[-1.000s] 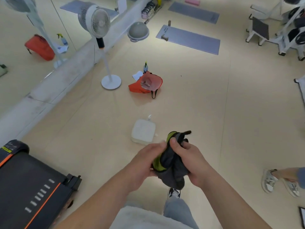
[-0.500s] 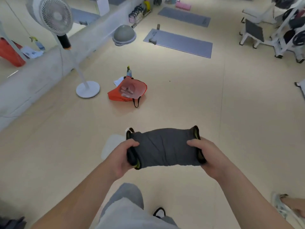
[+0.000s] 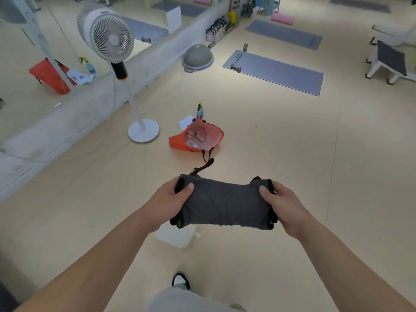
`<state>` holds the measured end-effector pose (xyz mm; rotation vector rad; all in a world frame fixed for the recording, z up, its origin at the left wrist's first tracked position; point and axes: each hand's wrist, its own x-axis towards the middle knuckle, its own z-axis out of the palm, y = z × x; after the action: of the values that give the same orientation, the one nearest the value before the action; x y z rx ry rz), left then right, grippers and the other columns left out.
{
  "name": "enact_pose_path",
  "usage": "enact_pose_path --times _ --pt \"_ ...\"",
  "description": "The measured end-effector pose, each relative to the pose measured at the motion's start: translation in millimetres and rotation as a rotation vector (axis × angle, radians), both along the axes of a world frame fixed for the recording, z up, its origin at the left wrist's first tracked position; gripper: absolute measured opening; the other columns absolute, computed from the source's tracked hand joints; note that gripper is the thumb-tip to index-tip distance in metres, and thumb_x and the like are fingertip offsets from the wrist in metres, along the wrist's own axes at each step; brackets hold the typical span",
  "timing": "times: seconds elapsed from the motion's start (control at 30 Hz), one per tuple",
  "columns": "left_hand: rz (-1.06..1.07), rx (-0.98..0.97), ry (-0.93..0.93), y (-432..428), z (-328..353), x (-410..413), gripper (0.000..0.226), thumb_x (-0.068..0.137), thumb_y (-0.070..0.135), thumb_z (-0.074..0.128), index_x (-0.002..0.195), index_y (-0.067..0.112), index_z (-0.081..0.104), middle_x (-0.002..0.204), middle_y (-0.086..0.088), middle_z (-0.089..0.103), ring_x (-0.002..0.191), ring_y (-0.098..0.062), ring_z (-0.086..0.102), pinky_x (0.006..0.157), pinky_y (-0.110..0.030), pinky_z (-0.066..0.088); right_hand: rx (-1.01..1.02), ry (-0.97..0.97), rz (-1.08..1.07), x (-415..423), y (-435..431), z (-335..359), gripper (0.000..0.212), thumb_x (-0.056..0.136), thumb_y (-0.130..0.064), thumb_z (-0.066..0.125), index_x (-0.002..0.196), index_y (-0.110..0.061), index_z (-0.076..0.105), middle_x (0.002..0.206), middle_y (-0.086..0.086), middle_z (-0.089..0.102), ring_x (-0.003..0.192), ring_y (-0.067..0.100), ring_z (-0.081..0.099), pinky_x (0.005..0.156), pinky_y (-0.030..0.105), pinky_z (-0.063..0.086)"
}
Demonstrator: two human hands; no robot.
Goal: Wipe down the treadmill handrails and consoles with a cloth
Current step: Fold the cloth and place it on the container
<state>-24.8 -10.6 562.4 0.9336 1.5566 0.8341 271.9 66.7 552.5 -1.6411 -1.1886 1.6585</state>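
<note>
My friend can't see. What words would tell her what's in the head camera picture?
A person's left hand and right hand grip the ends of a folded dark grey cloth over a beige gym floor. Beyond are an orange bag, a white standing fan and grey mats.

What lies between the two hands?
In the head view, a folded grey cloth spans the gap; the left hand and right hand grip its ends.

You hold one cloth (image 3: pixel 225 203) in two hands: left hand (image 3: pixel 167 199), right hand (image 3: pixel 286 203). Around the one orange bag (image 3: pixel 177 144): one fan (image 3: pixel 105 33) left of it, one spray bottle (image 3: pixel 199 111) just behind, one white tub (image 3: pixel 175 236) nearer you, one dome (image 3: pixel 197 56) and two grey mats (image 3: pixel 272 70) beyond.
</note>
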Motion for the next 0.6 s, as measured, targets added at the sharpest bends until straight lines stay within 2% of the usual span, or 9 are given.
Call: enact_pose_path --times 0.07,0.13,0.2,0.23,0.3,0.37,0.47,0.53,0.6 --pt "-0.03 0.028 0.161 15 0 -16 0.049 0.108 0.046 0.043 0.156 0.036 0.036 0.149 0.031 0.035 0.136 0.003 0.039 0.108 -0.021 0.034 0.104 -0.098 -0.041 -25 22 -3 0.021 0.106 -0.026 0.052 0.117 -0.032 0.069 0.115 -0.021 0.068 0.112 0.006 0.062 0.097 0.032 0.05" --pt "-0.057 0.001 0.214 29 1 -24 0.063 0.108 0.049 0.037 0.164 0.031 0.012 0.146 0.032 0.022 0.131 0.008 0.03 0.107 -0.016 0.026 0.173 -0.177 -0.051 -43 43 -5 0.021 0.107 -0.027 0.047 0.112 -0.031 0.067 0.111 -0.025 0.065 0.108 0.006 0.06 0.093 0.03 0.047" --pt "-0.031 -0.002 0.22 42 -1 -30 0.043 0.109 0.042 0.039 0.151 0.033 0.04 0.141 0.031 0.04 0.115 0.018 0.046 0.094 -0.009 0.036 0.222 -0.252 -0.02 -56 65 -8 0.022 0.107 -0.028 0.045 0.105 -0.026 0.067 0.105 -0.012 0.068 0.1 0.012 0.063 0.086 0.035 0.051" --pt "0.0 -0.007 0.244 48 0 -31 0.024 0.109 0.038 0.042 0.126 0.034 0.057 0.124 0.027 0.057 0.096 0.017 0.056 0.081 -0.008 0.042 0.235 -0.273 -0.002 -61 77 -11 0.022 0.107 -0.028 0.044 0.103 -0.025 0.066 0.101 -0.008 0.068 0.096 0.014 0.063 0.081 0.034 0.051" --pt "0.043 0.025 0.302 59 -6 -35 0.031 0.108 0.035 0.046 0.088 0.014 0.057 0.082 0.012 0.055 0.068 -0.005 0.055 0.063 -0.018 0.042 0.245 -0.306 0.037 -68 106 -17 0.023 0.107 -0.028 0.044 0.097 -0.021 0.063 0.095 -0.005 0.065 0.087 0.015 0.059 0.071 0.032 0.046" --pt "0.073 -0.038 0.312 68 -16 -35 0.039 0.107 0.037 0.049 0.092 0.001 0.053 0.082 -0.003 0.053 0.073 -0.016 0.052 0.065 -0.029 0.047 0.249 -0.323 0.096 -72 135 -26 0.025 0.106 -0.028 0.044 0.092 -0.018 0.061 0.09 -0.004 0.063 0.082 0.016 0.056 0.067 0.031 0.043" --pt "0.154 -0.156 0.26 77 -36 -31 0.028 0.104 0.038 0.056 0.1 0.011 0.064 0.097 -0.01 0.069 0.088 -0.027 0.068 0.087 -0.04 0.058 0.219 -0.318 0.218 -79 170 -49 0.026 0.105 -0.029 0.046 0.087 -0.021 0.062 0.087 -0.004 0.062 0.08 0.019 0.055 0.072 0.033 0.045" --pt "0.244 -0.173 0.289 81 -52 -30 0.017 0.101 0.03 0.063 0.089 0.02 0.069 0.086 -0.001 0.072 0.082 -0.024 0.069 0.08 -0.033 0.059 0.181 -0.29 0.298 -84 183 -70 0.025 0.105 -0.032 0.047 0.093 -0.019 0.066 0.094 -0.001 0.065 0.087 0.025 0.06 0.082 0.04 0.053" --pt "0.345 -0.182 0.337 82 -72 -32 0.011 0.095 0.017 0.071 0.085 0.019 0.072 0.075 0.003 0.07 0.068 -0.014 0.064 0.063 -0.02 0.054 0.146 -0.27 0.358 -91 191 -93 0.026 0.105 -0.032 0.048 0.103 -0.015 0.068 0.105 0.001 0.068 0.101 0.027 0.064 0.09 0.048 0.058"
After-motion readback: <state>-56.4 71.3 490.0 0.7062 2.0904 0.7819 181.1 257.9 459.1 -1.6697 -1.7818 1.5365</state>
